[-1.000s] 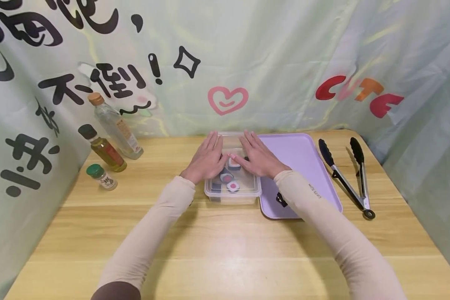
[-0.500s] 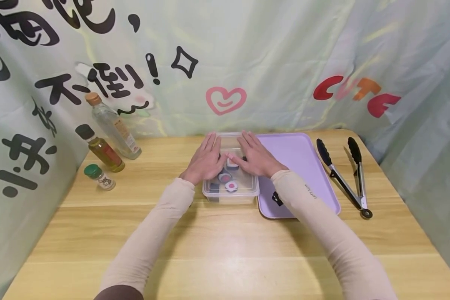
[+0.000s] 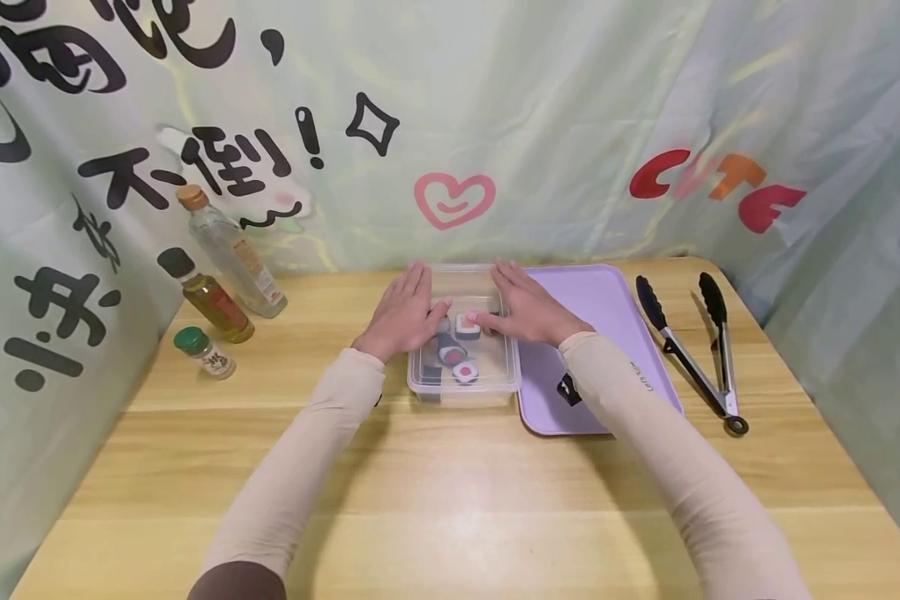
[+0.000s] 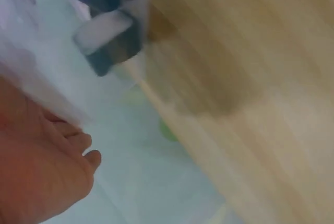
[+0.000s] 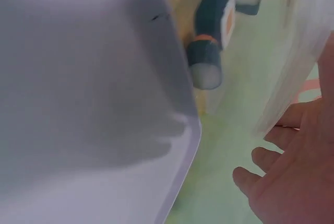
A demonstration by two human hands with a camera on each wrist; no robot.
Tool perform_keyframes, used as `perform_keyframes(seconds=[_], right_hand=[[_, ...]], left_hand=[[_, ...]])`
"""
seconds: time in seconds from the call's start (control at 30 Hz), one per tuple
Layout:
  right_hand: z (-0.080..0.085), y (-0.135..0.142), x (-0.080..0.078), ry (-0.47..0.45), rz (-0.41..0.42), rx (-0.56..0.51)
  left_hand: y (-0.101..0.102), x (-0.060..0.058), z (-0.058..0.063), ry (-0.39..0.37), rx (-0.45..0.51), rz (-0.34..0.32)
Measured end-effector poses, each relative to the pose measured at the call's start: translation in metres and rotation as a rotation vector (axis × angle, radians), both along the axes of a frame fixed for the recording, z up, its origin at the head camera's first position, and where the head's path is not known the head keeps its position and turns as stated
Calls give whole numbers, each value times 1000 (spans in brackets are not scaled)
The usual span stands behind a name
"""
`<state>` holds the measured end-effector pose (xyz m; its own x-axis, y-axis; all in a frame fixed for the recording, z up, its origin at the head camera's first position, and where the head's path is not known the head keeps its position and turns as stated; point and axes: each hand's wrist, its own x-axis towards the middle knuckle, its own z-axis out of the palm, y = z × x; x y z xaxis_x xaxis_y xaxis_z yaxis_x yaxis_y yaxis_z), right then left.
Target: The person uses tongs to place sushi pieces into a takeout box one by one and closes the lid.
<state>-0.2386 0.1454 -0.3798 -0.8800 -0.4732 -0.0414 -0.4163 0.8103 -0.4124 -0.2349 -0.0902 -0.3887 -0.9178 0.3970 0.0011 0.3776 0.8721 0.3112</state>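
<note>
A clear lidded plastic box (image 3: 487,379) holds several sushi rolls (image 3: 466,372) with dark wraps and pale or pink centres. On the left side of its lid rests my left hand (image 3: 401,315), fingers straight and pointing to the back. My right hand (image 3: 528,308) lies along the lid's right side, fingers extended, its thumb over the lid. In the left wrist view, the left hand (image 4: 44,161) is at the box's edge beside blurred sushi rolls (image 4: 109,41). The right wrist view shows the right hand (image 5: 297,166) against the lid edge, with sushi rolls (image 5: 209,41) behind the clear wall.
A purple tray (image 3: 592,292) stands against the box's right side. Black-tipped tongs (image 3: 708,375) lie spread at the right. At the left stand a clear bottle (image 3: 236,258), a dark-capped oil bottle (image 3: 213,300) and a green-capped jar (image 3: 206,354). A printed curtain hangs behind the table.
My hands have moved apart, the left one to the left and the right one to the right, uncovering more of the lid's middle. The box stays in place.
</note>
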Motion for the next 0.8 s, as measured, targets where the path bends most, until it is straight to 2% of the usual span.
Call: perform_keyframes(seconds=[0.2,0.43,0.53,0.63,0.7,0.8], right_hand=[[-7,2,1,-14,-12,-29],[6,5,2,-14,8,18],[16,9,14,-70,36,-24],[24,12,30,-150,89,-50],[26,13,40,-189,140,-39],[24,13,50,-232,172,-33]], left_hand=[[-2,-1,-10,-3,18,14],[0,0,-1,12,-48,-5],[0,12,6,19,-68,-43],[-4,31,11,11,-75,-93],[-6,42,10,3,-79,-123],[-8,55,4,-20,-68,-130]])
